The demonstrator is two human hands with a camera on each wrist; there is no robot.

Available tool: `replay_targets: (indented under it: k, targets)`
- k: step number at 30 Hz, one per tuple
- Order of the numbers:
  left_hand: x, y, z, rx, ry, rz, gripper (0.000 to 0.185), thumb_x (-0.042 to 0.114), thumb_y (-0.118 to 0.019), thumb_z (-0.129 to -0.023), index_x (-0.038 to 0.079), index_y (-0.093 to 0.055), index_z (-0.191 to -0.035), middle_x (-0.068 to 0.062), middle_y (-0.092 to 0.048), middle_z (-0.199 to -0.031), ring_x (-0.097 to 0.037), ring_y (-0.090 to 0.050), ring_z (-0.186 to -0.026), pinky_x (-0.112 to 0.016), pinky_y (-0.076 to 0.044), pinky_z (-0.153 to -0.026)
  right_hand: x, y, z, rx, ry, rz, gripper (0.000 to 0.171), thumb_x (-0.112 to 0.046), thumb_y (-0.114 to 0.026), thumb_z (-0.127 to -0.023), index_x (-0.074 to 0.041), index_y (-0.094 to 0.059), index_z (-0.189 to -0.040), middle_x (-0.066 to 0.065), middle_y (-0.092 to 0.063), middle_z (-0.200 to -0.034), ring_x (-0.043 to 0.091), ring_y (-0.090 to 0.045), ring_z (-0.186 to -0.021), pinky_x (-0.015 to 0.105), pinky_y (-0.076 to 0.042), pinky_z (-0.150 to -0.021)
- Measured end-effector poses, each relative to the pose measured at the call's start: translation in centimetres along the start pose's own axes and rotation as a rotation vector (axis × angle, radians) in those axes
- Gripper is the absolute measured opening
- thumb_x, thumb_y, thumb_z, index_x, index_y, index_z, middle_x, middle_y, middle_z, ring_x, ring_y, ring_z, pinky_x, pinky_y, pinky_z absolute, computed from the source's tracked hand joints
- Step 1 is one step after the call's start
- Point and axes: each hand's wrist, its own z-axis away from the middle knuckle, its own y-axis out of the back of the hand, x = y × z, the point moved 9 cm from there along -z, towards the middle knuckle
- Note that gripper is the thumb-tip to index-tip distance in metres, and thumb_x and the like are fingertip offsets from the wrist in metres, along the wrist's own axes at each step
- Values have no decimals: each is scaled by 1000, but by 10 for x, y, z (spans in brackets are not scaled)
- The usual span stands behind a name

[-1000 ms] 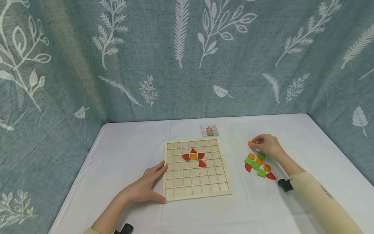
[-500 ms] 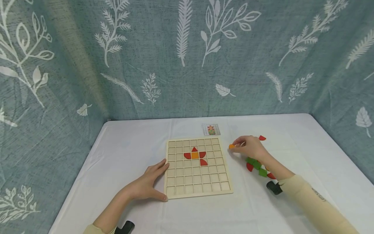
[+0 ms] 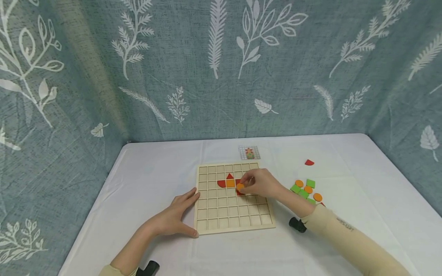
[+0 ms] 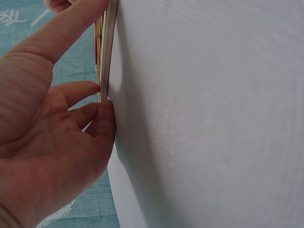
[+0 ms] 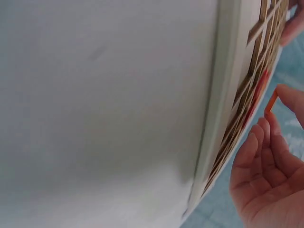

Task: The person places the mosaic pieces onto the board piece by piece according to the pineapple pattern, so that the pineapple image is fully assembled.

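Observation:
A pale wooden grid board (image 3: 213,213) lies on the table. My left hand (image 3: 171,217) rests against its left edge, thumb by the near corner and fingertips farther up the side. Over the middle of the board, my right hand (image 3: 264,183) pinches an orange disc (image 3: 239,187) between thumb and fingers. The right wrist view shows that disc (image 5: 271,101) edge-on, a little off the grid. On the board, an orange square (image 3: 230,183) has a red triangle (image 3: 230,176) above it and a red quarter circle (image 3: 221,184) to its left. Red pieces to the right are partly hidden by the hand.
Right of the board lies a loose group of green squares (image 3: 310,183) and orange discs (image 3: 317,197), with some red partly under the right sleeve (image 3: 345,234). A red quarter circle (image 3: 309,162) lies apart, farther back. A small picture card (image 3: 249,152) lies behind the board.
My right hand has carried the orange disc leftward from near the loose pieces to over the board. The red quarter circle at the back has come into view. My left hand stays put.

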Motion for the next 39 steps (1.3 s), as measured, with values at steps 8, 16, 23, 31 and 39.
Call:
replay_targets:
  k: [8,16,23,31,39]
  targets:
    - [0,1,0,-3,-4,13,111,34,-89,-66,0,-28,-152,-15,-12,-162,-38,-14,-143,-60,-19,-111,-21,-19,-11,-19,82,121,15,-21,-80,-81,-12,-71,-88,-8,-64,-79,6,-55,-71,23,-48,-67]
    - [2,2,0,0,-12,7,111,34,-90,-65,0,-28,-152,-15,-12,-162,-39,-14,-143,-61,-20,-110,-32,-22,-12,-25,114,189,14,-17,-80,-80,-11,-72,-89,-7,-64,-78,6,-55,-70,22,-47,-65]
    - [0,1,0,0,-10,4,111,34,-90,-65,0,-28,-152,-15,-13,-162,-38,-14,-143,-60,-21,-110,-32,-21,-11,-23,141,172,13,-17,-80,-80,-11,-71,-89,-7,-65,-78,5,-55,-71,21,-47,-66]
    - [0,0,0,1,-13,3,111,35,-89,-65,0,-29,-152,-16,-13,-161,-39,-14,-143,-62,-21,-110,-10,-4,1,15,27,44,16,-22,-78,-83,-14,-74,-96,-9,-66,-86,7,-56,-71,25,-48,-63]
    - [-2,0,0,2,15,-2,112,36,-90,-65,1,-29,-152,-14,-13,-162,-38,-14,-144,-61,-21,-110,24,34,23,135,-100,-2,18,-23,-76,-84,-13,-73,-99,-6,-64,-85,13,-58,-78,30,-48,-64]
